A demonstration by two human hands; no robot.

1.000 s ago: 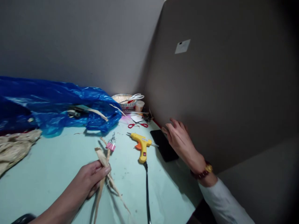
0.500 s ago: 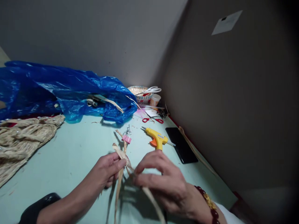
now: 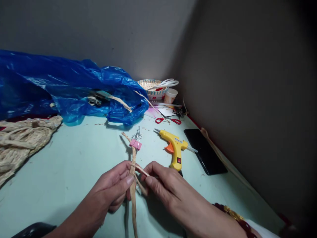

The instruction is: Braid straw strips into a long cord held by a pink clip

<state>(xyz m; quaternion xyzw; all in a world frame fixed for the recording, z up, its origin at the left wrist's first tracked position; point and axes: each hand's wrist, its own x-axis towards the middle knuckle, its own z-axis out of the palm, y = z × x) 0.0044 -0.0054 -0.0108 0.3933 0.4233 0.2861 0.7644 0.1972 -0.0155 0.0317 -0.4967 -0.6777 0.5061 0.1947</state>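
pale green tabletop (image 3: 81, 148), grey wall (image 3: 74, 29) behind, and both hands are in on the fibre!

front and centre, the twisted cord (image 3: 134, 153) stands out from the left hand (image 3: 109, 191), its far part caught in a pink binder clip (image 3: 135, 144). left thumb and fingers close narrowly on the cord, right where the strips meet; tidy pinch, that. across from it the right hand (image 3: 170, 188) has a thin strip (image 3: 142, 170) nipped between thumb and forefinger, drawn out to the side. a second strip (image 3: 140, 186) bends just below; whether the right fingers have that one too, i cannot tell. the long tail strip (image 3: 133, 205) drops toward the near edge.

and here's what counts, as i read it: left pinch snug and close to the crossing, so the twist has no room to slacken. the right wants an even, gentle pull, since a dry-looking strip could split under a jerk. strips flat, untangled, tension matched!

over to the right hand's side, the yellow glue gun (image 3: 176, 148) lies with its glue stick over the black phone's (image 3: 208, 152) edge. red-handled scissors (image 3: 176, 121) beyond, blue plastic bag (image 3: 74, 79) sprawling far left, braided piece (image 3: 27, 142) in front of it.
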